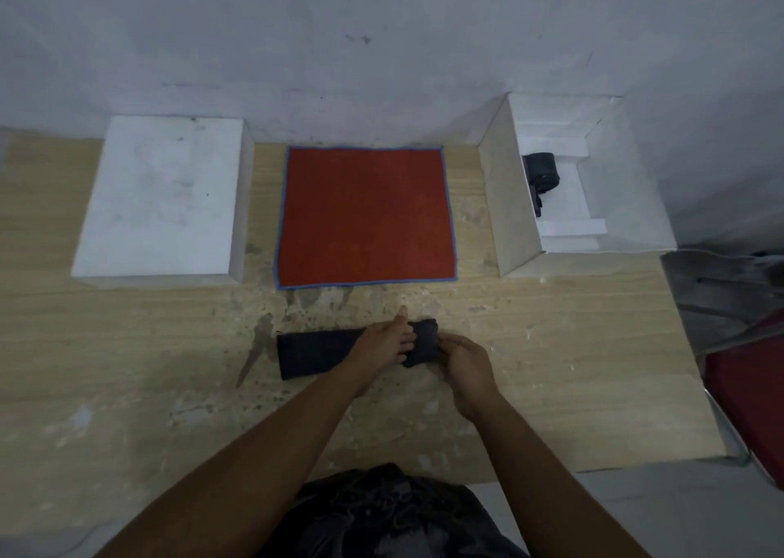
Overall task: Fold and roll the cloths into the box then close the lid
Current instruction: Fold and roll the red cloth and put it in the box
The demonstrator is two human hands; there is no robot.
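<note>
Worktop [127,366], lower centre: rolling dark cloth [314,354], left hand [384,343] pressing flat, right hand [464,360] grip pinching the roll; next, probably wind evenly toward frame left.

A pale wood-grain table [127,345], its top scuffed and blotched with worn patches, carries four things. A square red cloth [365,218] edged in blue stitching lies spread flat towards the back. Just left of the red cloth sits a white cardboard lid [161,196], rectangular, its top face up. To the right of the red cloth, a little apart from it, stands an open white cardboard box [500,209]. In front of the red cloth, apart from it and closer to the near edge, lies a dark cloth strip [314,354], folded long and narrow, its right end rolled up.
</note>
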